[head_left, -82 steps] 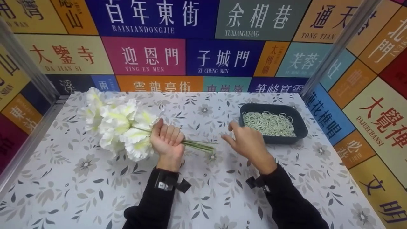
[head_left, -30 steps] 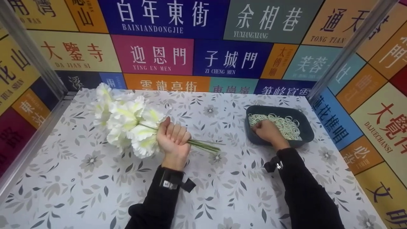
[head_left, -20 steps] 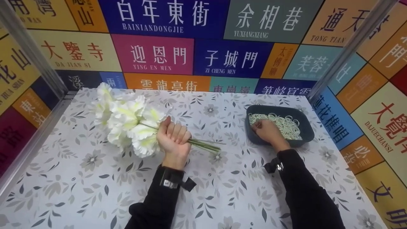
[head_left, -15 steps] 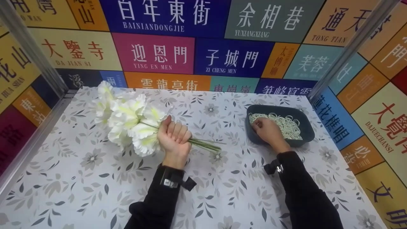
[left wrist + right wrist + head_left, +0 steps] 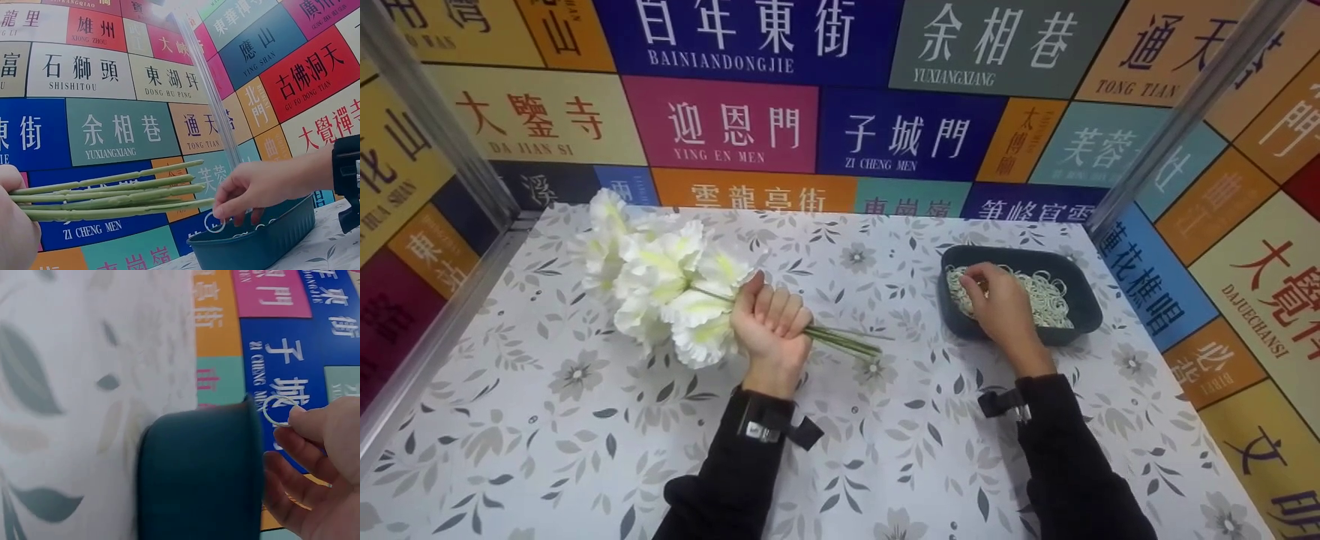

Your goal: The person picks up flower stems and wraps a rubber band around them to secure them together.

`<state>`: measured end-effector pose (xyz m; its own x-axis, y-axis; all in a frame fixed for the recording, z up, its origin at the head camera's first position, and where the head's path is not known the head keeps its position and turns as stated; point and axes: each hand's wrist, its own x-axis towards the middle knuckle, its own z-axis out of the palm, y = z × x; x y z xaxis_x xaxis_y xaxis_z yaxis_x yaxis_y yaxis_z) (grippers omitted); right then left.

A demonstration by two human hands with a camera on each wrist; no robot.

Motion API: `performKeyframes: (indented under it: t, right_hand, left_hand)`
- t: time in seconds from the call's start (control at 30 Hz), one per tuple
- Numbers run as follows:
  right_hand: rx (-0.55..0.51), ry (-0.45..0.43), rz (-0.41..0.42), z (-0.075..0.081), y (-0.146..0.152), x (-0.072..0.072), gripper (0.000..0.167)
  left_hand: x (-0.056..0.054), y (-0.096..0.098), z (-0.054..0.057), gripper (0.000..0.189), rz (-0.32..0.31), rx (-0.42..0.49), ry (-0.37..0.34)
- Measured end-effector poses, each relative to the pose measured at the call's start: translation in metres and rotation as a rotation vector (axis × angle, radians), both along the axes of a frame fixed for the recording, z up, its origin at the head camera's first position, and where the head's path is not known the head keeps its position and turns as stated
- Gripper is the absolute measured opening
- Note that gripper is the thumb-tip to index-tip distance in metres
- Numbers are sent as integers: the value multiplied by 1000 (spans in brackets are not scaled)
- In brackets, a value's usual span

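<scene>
My left hand (image 5: 771, 330) grips a bunch of white artificial flowers (image 5: 656, 277) by their green stems (image 5: 847, 343). The blooms point left and the cut ends stick out to the right of the fist. In the left wrist view the stem ends (image 5: 112, 198) fan out slightly. Over the left part of a dark teal box (image 5: 1072, 330) hovers my right hand (image 5: 1001, 311). Between thumb and forefinger it pinches a pale rubber band (image 5: 265, 410), a ring that hangs above the box rim. Many more pale rubber bands (image 5: 1046, 300) lie heaped in the box.
A white table (image 5: 840, 465) printed with grey leaves bears the box at its back right. Colourful panels with lettering (image 5: 720, 127) stand behind and at both sides, with clear posts (image 5: 1170, 120) at the corners.
My right hand moved from beside the box into it, worked among the rubber bands, then rose a little with one pinched. My left hand keeps its grip on the flowers.
</scene>
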<state>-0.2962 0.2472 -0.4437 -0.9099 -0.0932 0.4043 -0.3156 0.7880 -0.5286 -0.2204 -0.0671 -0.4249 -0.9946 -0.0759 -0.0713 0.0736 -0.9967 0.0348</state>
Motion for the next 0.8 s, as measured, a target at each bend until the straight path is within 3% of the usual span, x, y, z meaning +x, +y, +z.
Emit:
performKeyframes:
  t: [0.27, 0.47, 0.63, 0.8]
  right_hand:
    - [-144, 59, 174, 17, -31, 28, 13]
    - [-237, 80, 368, 28, -47, 50, 10]
    - [-270, 83, 532, 38, -55, 65, 9]
    - [-236, 112, 613, 43, -56, 72, 12]
  left_hand:
    - [-1, -1, 0, 57, 0, 8, 31]
    - [0, -2, 1, 58, -5, 2, 34]
    - [-1, -3, 0, 60, -21, 16, 58]
    - [0, -2, 1, 59, -16, 21, 45]
